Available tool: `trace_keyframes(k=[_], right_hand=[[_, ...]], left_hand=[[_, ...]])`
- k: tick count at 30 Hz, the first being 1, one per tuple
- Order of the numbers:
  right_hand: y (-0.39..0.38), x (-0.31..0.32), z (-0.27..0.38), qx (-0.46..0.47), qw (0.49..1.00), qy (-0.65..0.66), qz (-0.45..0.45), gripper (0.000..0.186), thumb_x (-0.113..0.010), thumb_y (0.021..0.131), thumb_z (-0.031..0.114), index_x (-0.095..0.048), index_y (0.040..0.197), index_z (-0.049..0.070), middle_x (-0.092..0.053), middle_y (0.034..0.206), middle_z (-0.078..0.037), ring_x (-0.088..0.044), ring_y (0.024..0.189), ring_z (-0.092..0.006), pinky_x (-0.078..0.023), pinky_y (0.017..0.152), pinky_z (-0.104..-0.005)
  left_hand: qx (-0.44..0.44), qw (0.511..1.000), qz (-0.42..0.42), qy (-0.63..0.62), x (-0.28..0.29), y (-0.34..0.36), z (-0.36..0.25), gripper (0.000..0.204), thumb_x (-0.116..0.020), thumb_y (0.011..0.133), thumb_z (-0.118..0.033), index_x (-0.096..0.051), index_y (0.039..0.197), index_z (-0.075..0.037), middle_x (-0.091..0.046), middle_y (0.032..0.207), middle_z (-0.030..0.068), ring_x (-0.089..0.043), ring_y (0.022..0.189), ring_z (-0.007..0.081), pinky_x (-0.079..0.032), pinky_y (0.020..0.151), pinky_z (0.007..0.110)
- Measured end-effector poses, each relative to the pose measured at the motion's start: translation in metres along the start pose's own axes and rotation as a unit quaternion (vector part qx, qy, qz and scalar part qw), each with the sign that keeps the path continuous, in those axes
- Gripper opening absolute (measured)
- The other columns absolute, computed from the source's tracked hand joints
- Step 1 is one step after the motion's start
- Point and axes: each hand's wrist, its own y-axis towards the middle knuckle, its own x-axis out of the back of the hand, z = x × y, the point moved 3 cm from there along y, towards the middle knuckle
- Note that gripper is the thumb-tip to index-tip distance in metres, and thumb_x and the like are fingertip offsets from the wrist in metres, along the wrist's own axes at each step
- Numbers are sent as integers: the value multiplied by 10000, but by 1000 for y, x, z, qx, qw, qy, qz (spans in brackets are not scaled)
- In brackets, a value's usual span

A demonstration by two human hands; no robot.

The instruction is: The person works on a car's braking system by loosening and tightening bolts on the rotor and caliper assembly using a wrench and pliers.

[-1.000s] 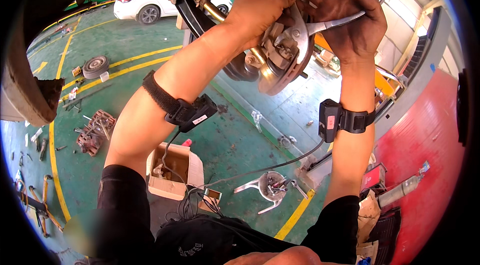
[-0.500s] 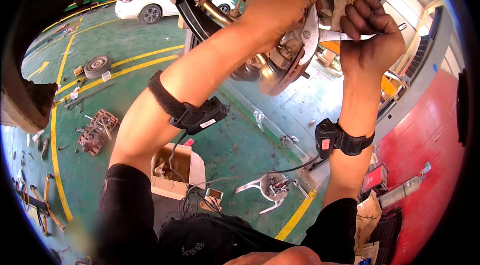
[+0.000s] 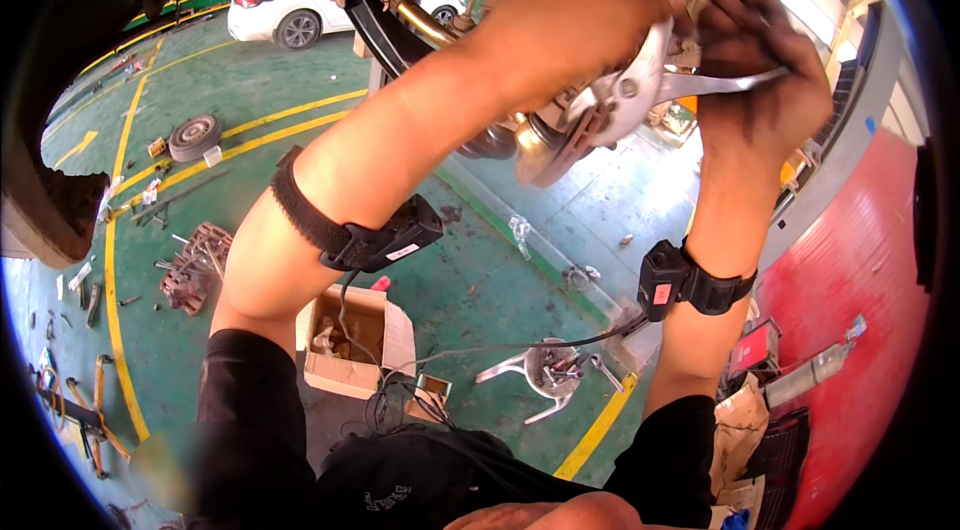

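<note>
Both my arms reach up to the underside of a raised vehicle. My left hand [image 3: 585, 5] is closed round the upper handle of large silver pliers [image 3: 628, 88]. The other handle lies across the palm of my right hand [image 3: 768, 112], its fingers curled and smeared by motion. The pliers' jaws point down beside a rusty, round brake part [image 3: 548, 162]; what exactly they grip is hard to see. Left of my left forearm runs a shiny, brass-tinted rod [image 3: 420, 20]. Each forearm wears a black strapped device [image 3: 385, 242].
On the green floor stand an open cardboard box [image 3: 350, 375], a white stool [image 3: 550, 370] with small metal parts, a rusty part with tools on it [image 3: 195, 270], and a wheel [image 3: 195, 137]. A cable [image 3: 520, 345] hangs between my arms. A white car [image 3: 300, 15] is parked behind.
The pliers have swung, their upper handle now leaning right and the pivot lower. My left hand has moved right and appears nearer; my right hand has shifted slightly right.
</note>
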Motion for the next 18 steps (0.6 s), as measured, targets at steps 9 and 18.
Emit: trace_keyframes(k=[9, 18], right_hand=[[18, -29, 0, -152, 961, -69, 221, 553, -551, 824, 225, -478, 1296, -55, -614, 1202, -192, -633, 1064, -289, -544, 887, -374], [26, -36, -19, -154, 962, -37, 223, 744, -577, 675, 181, -421, 1352, -86, -558, 1254, -277, -590, 1111, -388, -474, 1034, -498]], left_hand=[[-8, 997, -37, -64, 8, 11, 1, 100, -554, 984, -36, -604, 1048, 22, -686, 911, 69, -627, 807, 124, -489, 706, 243], [16, 989, -142, -46, 37, 28, 32, 149, -589, 932, -60, -627, 1071, -22, -612, 839, 29, -525, 696, 117, -421, 625, 261]])
